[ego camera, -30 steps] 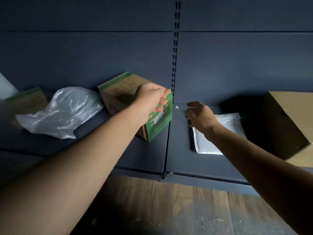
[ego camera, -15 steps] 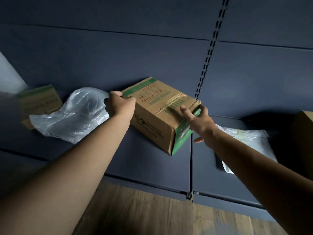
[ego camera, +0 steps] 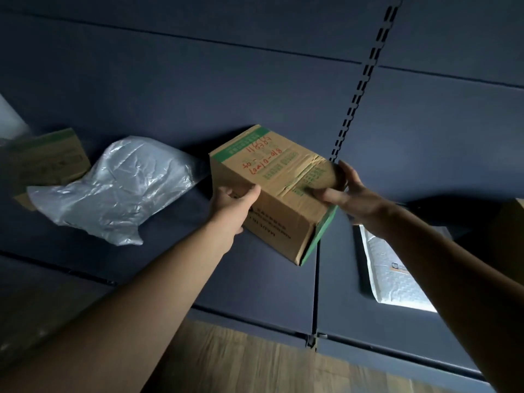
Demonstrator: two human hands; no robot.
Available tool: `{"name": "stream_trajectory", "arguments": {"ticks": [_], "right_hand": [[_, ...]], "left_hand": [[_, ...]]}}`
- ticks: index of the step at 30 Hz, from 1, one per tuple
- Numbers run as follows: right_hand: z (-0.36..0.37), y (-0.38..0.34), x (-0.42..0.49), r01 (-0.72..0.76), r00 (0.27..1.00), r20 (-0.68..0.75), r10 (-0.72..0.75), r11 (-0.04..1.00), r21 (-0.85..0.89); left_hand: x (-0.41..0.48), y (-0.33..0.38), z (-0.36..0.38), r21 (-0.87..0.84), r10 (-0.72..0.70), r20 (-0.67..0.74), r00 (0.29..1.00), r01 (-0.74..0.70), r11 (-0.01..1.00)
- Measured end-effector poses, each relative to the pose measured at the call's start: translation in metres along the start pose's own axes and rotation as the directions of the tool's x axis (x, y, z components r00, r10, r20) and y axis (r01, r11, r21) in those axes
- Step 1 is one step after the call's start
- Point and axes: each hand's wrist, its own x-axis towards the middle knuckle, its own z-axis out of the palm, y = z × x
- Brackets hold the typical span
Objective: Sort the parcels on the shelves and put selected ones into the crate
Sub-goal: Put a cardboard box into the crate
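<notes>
A brown cardboard box with green edging and red handwriting on top sits askew toward the back edge of the dark blue metal shelf, just left of the seam between two shelf panels (whether it is lifted clear, I cannot tell). The left hand grips its near long side, thumb hooked over the top edge. The right hand holds the far right end, thumb across the taped top and fingers curled behind. Left of the box lies a crumpled grey plastic mailer bag, partly over a second green-trimmed cardboard box. A white bubble mailer lies near the shelf's right front edge.
</notes>
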Motion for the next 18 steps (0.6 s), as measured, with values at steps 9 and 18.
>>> {"name": "stream_trajectory", "arguments": {"ticks": [9,18], "right_hand": [[0.001,0.009,0.006,0.068,0.996,-0.061,-0.072,0.996,-0.061],[-0.001,0.012,0.001,0.046,0.997,-0.064,-0.037,0.989,0.139]], "left_hand": [[-0.039,0.002,0.007,0.21,-0.166,0.046,0.985,0.153,0.966],[-0.02,0.015,-0.003,0.1,-0.044,-0.077,0.996,0.051,0.994]]}}
